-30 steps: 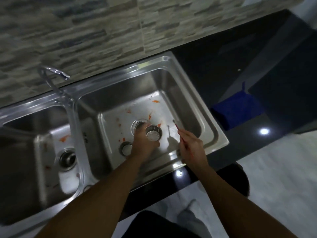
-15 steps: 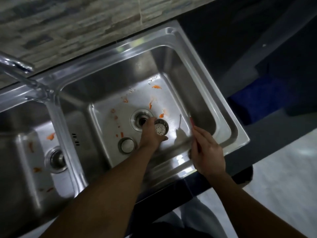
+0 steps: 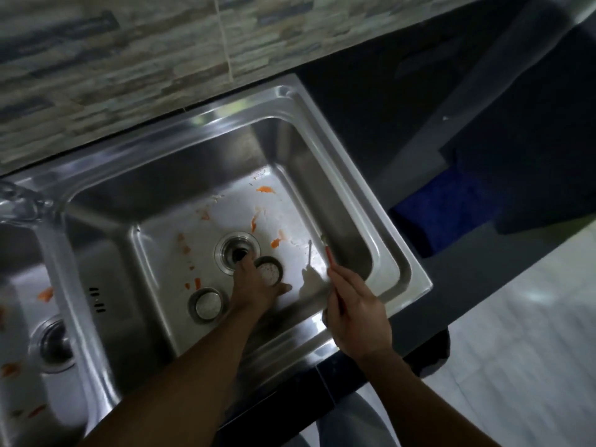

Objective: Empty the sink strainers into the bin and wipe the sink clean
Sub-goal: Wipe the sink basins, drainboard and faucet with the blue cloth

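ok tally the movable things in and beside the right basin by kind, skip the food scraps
round steel strainer cups: 2
thin red-handled tool: 1
dark blue cloth: 1
total: 4

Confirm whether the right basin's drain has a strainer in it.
No: the drain shows an open dark hole, and the left hand holds a strainer beside it.

The left forearm and right forearm were bare to the wrists, and the left hand and right hand were bare too. Below the sink's front rim showed blurred grey cloth, seemingly trousers.
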Demonstrator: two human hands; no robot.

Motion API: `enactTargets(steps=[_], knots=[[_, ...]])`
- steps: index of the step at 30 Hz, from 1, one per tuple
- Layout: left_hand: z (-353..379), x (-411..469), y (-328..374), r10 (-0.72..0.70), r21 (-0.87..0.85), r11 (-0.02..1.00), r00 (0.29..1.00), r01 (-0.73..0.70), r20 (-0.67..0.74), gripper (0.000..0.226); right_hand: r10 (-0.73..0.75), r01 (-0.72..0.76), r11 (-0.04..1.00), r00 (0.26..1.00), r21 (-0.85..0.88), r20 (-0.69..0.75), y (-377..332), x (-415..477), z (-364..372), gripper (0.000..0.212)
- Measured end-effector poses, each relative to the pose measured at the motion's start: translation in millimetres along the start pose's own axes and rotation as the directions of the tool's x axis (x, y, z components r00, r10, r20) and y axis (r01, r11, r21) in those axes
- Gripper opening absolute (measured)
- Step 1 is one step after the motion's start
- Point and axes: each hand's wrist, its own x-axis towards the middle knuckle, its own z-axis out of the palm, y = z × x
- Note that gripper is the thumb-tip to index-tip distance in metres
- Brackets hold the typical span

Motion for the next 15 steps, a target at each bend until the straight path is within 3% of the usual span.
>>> enactTargets(steps=[5,9,15], knots=[[-10.4,-39.5,12.8,0.086,0.015,0.996,0.986,-0.084,-0.140,0.081,-0.018,0.021,0.998,0.999,0.058,-0.051,-0.8,1.0,-0.2,0.031],[-11.1,-88.2,23.2,0.210,0.042,0.977,0.973,-0.207,-0.093,0.046,-0.054,0.076,0.983,0.990,0.169,-0.133,-3.2,3.4,-8.9,0.028],[8.4,-134.6,41.8,0.332,0.315,0.903,0.940,-0.293,-0.077,0.032,-0.079,0.113,0.958,0.988,0.264,-0.134,5.2,13.4,-38.9,0.031]])
